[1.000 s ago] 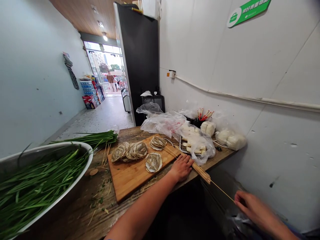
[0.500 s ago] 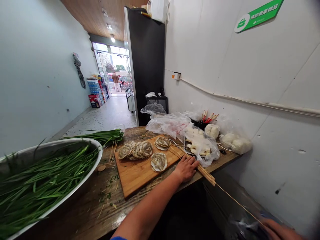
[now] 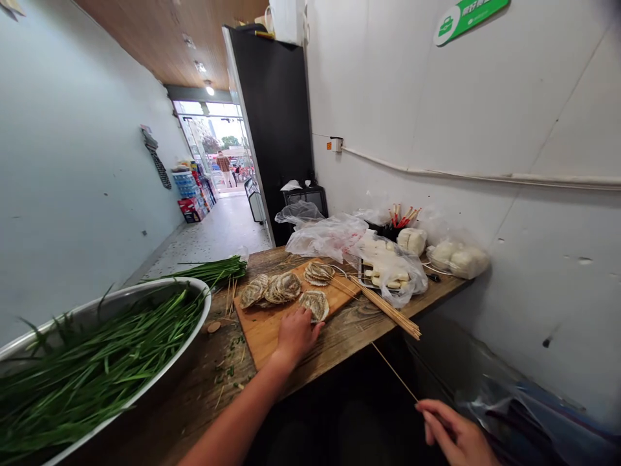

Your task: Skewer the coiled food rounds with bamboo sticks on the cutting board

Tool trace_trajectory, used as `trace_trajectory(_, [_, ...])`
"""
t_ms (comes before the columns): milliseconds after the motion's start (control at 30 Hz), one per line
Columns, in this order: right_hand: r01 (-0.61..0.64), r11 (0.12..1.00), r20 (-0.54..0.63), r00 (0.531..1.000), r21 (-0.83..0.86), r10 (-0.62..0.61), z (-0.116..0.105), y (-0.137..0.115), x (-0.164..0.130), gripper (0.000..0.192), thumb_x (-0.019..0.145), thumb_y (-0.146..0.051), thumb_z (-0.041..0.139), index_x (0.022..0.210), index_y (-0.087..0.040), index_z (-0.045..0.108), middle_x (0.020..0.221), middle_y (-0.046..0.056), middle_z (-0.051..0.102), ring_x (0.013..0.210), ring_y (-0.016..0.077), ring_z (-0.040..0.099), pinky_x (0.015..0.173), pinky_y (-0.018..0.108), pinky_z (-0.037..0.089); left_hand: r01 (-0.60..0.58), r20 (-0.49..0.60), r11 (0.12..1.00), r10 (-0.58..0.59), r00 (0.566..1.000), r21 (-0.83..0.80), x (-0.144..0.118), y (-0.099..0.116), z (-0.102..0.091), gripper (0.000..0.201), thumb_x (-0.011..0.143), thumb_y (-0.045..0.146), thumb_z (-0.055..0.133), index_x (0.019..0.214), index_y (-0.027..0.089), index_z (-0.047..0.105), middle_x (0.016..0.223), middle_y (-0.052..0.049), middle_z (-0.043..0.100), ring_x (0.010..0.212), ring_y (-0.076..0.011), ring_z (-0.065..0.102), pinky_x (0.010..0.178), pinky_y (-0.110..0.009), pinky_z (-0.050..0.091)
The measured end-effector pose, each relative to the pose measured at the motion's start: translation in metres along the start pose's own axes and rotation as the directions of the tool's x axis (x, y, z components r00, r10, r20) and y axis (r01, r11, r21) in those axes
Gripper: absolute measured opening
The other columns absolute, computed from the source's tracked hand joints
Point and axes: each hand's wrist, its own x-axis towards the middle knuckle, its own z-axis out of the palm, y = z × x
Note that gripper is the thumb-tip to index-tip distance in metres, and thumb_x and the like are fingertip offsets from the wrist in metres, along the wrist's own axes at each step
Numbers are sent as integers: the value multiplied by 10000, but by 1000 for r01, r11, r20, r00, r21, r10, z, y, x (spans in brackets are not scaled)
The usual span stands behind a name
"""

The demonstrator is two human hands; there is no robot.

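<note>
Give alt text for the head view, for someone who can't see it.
The left hand is at the near edge of a round disc on a cutting board, and the right hand holds a thin stick. More discs lie on the board, with a bundle of sticks to its right and a bowl of green leaves to its left.

The left hand (image 3: pixel 297 333), over the cutting board (image 3: pixel 259 338), covers the near edge of a round shell-like disc (image 3: pixel 315 304); whether its fingers grip that or merely rest there cannot be told. Down to the right of the board, the fingers of the right hand (image 3: pixel 423 411) hide one end of a thin stick (image 3: pixel 395 371). Left of the board, the basin (image 3: pixel 206 304) runs off the picture's left and bottom edges. High above its right end, the top edge crops a green sign (image 3: pixel 470 21). Far beyond it, a person (image 3: pixel 224 163) is too small to make out.
</note>
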Motion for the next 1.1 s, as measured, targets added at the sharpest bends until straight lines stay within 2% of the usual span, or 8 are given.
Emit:
trace_trajectory(167, [40, 993, 32, 999, 113, -44, 34, -44, 27, 385, 865, -441, 359, 953, -149, 595, 582, 2, 561, 520, 128, 516, 510, 244, 386, 30, 13, 993, -31, 999, 114, 15, 11, -1, 424, 847, 466, 417, 809, 99, 628, 819, -160, 649, 819, -292, 610, 699, -351, 418])
trace_trajectory(267, [-11, 962, 70, 998, 273, -9, 45, -57, 46, 386, 852, -443, 351, 972, -137, 554, 589, -10, 557, 395, 91, 456, 403, 222, 329, 39, 33, 994, -43, 999, 102, 17, 12, -2, 430, 873, 434, 378, 784, 101, 636, 807, -163, 659, 774, -270, 626, 662, -323, 414])
trace_trajectory(400, [-55, 866, 61, 998, 497, 29, 54, -74, 80, 295, 768, -418, 457, 880, -153, 525, 660, -10, 571, 328, 47, 383, 320, 183, 232, 16, -19, 1000, -16, 1000, 20, 16, 9, -4, 373, 915, 308, 305, 838, 127, 622, 817, -131, 668, 754, -221, 625, 654, -288, 391])
trace_trajectory(500, [-11, 817, 0, 1000, 577, 13, 64, -94, 114, 220, 710, -370, 528, 752, -154, 522, 594, -31, 547, 322, 28, 322, 322, 175, 220, 65, -113, 990, -79, 990, -121, 17, 1, -7, 361, 917, 249, 284, 803, 138, 608, 808, -100, 666, 703, -171, 604, 630, -254, 362])
trace_trajectory(600, [68, 813, -62, 997, 578, -40, 80, -118, 148, 196, 690, -352, 559, 659, -161, 522, 546, -45, 520, 334, 40, 353, 324, 180, 253, 126, -149, 945, -177, 973, -302, 20, -12, -11, 381, 901, 287, 315, 666, 150, 581, 661, -49, 628, 577, -135, 541, 562, -234, 325])
trace_trajectory(800, [78, 805, -24, 997, 589, -79, 123, -160, 191, 222, 675, -382, 605, 677, -172, 532, 472, -78, 488, 309, 74, 434, 310, 186, 278, 30, -102, 893, -84, 991, -449, 24, -22, -11, 346, 845, 282, 374, 601, 148, 579, 585, -18, 593, 533, -124, 484, 533, -220, 306])
trace_trajectory(933, [58, 814, -27, 998, 578, -52, 141, -167, 197, 223, 703, -383, 586, 721, -165, 542, 522, -54, 563, 325, 79, 468, 316, 183, 301, 30, -95, 871, -87, 992, -491, 22, -17, -9, 327, 843, 256, 367, 640, 147, 599, 645, -44, 636, 564, -132, 517, 555, -224, 323])
trace_trajectory(1100, [40, 869, -42, 999, 493, -22, 148, -165, 199, 198, 759, -333, 512, 762, -145, 574, 575, -13, 620, 348, 90, 499, 325, 182, 330, 64, -146, 903, -138, 980, -426, 20, -14, -7, 315, 850, 231, 360, 647, 148, 586, 658, -59, 632, 582, -133, 525, 584, -229, 334])
